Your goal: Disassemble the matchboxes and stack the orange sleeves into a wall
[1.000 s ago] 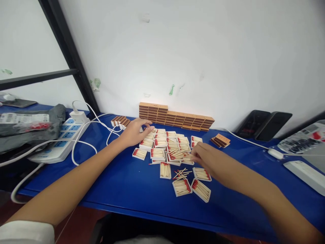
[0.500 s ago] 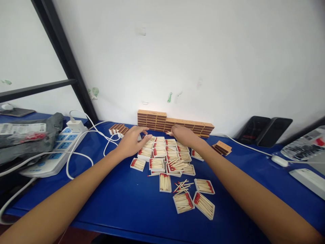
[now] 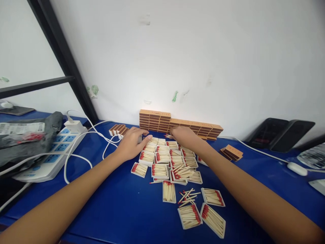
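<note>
Blue counter (image 3: 122, 203) carries a spread of open match trays (image 3: 159, 170), white and filled with red-tipped sticks. Our left hand (image 3: 132, 144) rests palm down at the far left edge of that cluster. Its fingers are curled over a tray, and we cannot tell whether they grip anything. Our right hand (image 3: 185, 136) lies at the far side of the cluster, just in front of the stack of brown sleeves (image 3: 193, 126) that lines the wall. Its fingers are pinched together on what look like a few matchsticks (image 3: 167, 136), whose ends poke out to the left. Loose matches (image 3: 187, 196) lie among the nearer trays. A small pile of sleeves (image 3: 118, 129) sits just left of our left hand, and a second pile (image 3: 232, 152) lies to the right. A power strip (image 3: 52, 156) lies well off to the left.
</note>
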Demonstrator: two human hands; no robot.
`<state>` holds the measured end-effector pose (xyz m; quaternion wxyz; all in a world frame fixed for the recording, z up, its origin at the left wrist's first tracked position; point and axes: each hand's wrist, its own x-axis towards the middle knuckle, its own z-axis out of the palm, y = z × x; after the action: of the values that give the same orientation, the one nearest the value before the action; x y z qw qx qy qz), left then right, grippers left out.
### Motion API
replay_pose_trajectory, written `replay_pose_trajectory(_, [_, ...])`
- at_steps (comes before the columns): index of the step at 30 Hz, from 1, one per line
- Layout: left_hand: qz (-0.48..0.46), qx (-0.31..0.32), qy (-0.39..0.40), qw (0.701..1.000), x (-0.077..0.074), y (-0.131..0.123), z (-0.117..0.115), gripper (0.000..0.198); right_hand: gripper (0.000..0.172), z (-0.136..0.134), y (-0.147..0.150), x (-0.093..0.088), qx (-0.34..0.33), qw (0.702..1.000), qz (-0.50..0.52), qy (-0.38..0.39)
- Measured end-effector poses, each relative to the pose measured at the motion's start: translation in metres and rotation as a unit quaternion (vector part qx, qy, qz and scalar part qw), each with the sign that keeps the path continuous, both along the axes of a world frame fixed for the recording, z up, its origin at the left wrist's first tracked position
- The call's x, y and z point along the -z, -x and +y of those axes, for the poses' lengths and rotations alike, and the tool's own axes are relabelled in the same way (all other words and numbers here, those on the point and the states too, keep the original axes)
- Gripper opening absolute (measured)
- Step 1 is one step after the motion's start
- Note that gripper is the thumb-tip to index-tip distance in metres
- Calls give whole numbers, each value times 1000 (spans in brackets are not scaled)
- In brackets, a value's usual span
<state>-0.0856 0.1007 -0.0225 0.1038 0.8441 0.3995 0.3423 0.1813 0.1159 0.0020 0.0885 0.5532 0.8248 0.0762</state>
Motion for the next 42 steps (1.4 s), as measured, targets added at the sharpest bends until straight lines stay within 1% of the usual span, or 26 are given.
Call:
replay_pose_trajectory(3, [-7, 0, -1, 1000, -2, -1, -1, 41, 25, -5, -4, -3, 2, 1000, 2, -8])
replay_pose_trajectory(7, [-7, 1, 1, 1000, -2, -2, -1, 42, 26, -11, -8, -1, 12, 1000, 8, -27])
replay_pose_trajectory(13, [-5, 2, -1, 1000, -1, -2, 0, 43, 33, -10, -5, 2, 18, 999, 29, -42])
replay_pose_trajectory(20, [-5, 1, -13, 1000, -1, -1, -1, 42, 26, -1, -3, 2, 1, 998, 59, -36])
replay_pose_trajectory(29, [-6, 0, -20, 1000, -1, -1, -1, 39, 20, 9, -6, 9, -21, 995, 94, -28])
replay_pose_trajectory(33, [-8, 4, -20, 1000, -1, 0, -1, 38, 18, 9, -12, 4, -27, 993, 114, -26])
replay_pose_trajectory(35, [-8, 7, -22, 1000, -2, 0, -1, 37, 18, 1, -21, -4, -16, 990, 139, -28])
replay_pose_trajectory(37, [-7, 6, -26, 1000, -3, -1, -1, 37, 17, -18, -33, -15, 7, 984, 177, -32])
replay_pose_trajectory(39, [-7, 1, -30, 1000, -4, -1, -2, 37, 19, -47, -45, -26, 19, 975, 219, -43])
replay_pose_trajectory(42, [-7, -9, -37, 999, -6, -3, -2, 38, 26, -105, -58, -38, -10, 959, 271, -80])
